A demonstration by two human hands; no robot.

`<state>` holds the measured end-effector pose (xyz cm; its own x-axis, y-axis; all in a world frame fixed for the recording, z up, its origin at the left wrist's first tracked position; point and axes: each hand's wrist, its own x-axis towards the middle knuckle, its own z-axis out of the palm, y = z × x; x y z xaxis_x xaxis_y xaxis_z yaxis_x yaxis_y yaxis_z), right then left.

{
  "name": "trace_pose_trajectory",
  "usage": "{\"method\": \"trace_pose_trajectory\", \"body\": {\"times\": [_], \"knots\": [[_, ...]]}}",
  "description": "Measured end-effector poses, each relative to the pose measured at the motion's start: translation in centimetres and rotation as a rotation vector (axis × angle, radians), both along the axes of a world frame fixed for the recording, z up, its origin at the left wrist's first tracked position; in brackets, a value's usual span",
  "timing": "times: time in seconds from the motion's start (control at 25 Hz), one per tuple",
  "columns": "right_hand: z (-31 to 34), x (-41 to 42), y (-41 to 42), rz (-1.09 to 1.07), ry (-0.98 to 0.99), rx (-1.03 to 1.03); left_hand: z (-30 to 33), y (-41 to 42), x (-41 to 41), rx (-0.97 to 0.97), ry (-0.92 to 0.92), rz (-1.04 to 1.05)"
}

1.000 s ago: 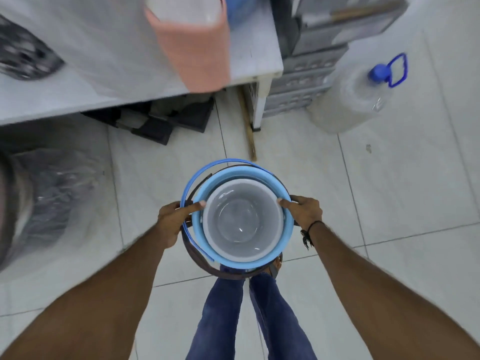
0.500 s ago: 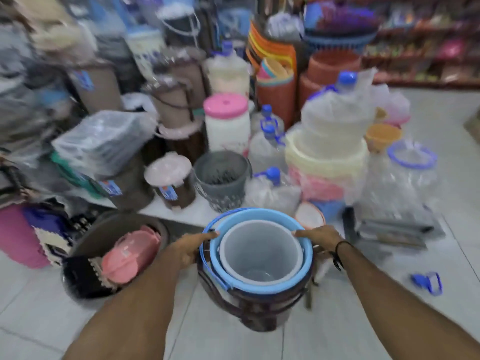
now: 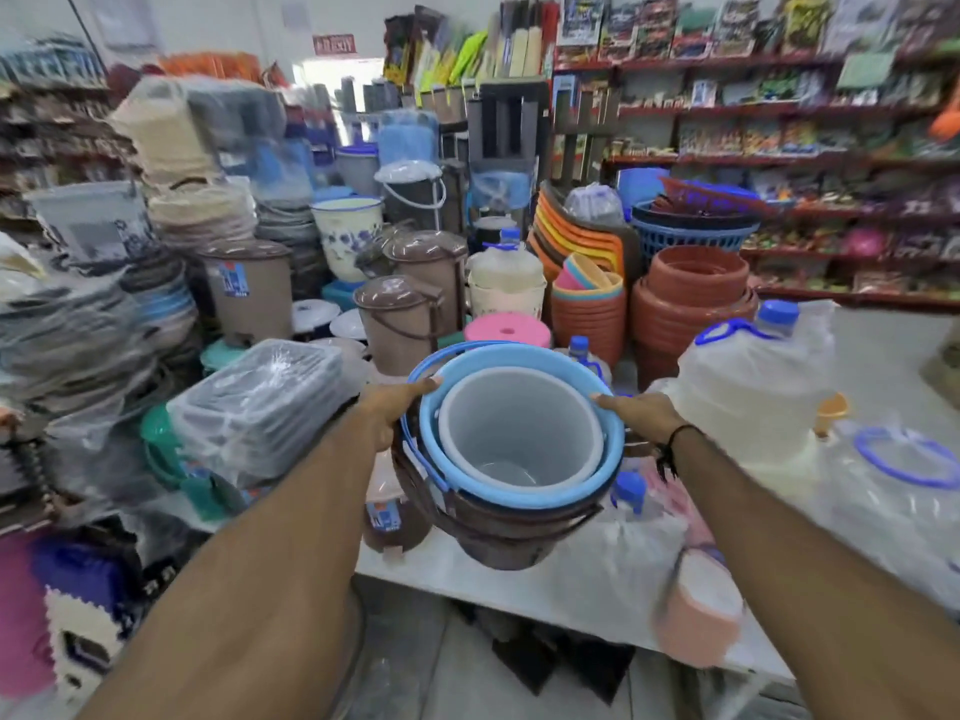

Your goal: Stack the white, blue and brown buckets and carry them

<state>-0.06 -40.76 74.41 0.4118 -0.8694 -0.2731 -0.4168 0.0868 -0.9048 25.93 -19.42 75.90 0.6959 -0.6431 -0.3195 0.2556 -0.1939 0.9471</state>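
Three nested buckets, white bucket (image 3: 519, 433) inside blue bucket (image 3: 613, 449) inside brown bucket (image 3: 504, 543), ride between our palms above the table (image 3: 519, 579). Left hand (image 3: 389, 407) & right hand (image 3: 641, 413) clamp opposite rims. Light, stiff, slick plastic, we reckon; hold at the rims.

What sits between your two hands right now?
In the head view, the nested stack: white bucket inside the blue bucket, inside the brown bucket. Left hand and right hand grip opposite rims.
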Motion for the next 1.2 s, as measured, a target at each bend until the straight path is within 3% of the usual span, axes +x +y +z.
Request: {"method": "trace_pose_trajectory", "body": {"times": [0.28, 0.48, 0.72, 1.0, 1.08, 1.2], "knots": [[0.0, 9.8, -10.2, -0.038, 0.006, -0.061, 0.1, -9.5, 9.4, 0.046, -0.024, 0.054], [-7.0, 14.9, -16.4, 0.018, 0.134, 0.014, -6.7, -16.1, 12.8, 0.162, 0.080, 0.027], [-16.4, 18.4, -19.8, 0.050, 0.301, 0.215, -16.1, -20.6, 15.3, 0.402, 0.105, 0.165], [-22.8, 20.9, -20.6, 0.191, 0.591, 0.117, -23.9, -22.2, 17.0, 0.494, 0.207, 0.142], [-22.8, 21.7, -20.9, 0.179, 0.650, 0.073, -24.4, -22.6, 18.2, 0.560, 0.144, 0.053], [-20.7, 23.7, -21.3, 0.068, 0.700, -0.132, -22.9, -23.9, 19.6, 0.661, -0.157, -0.111]]}}
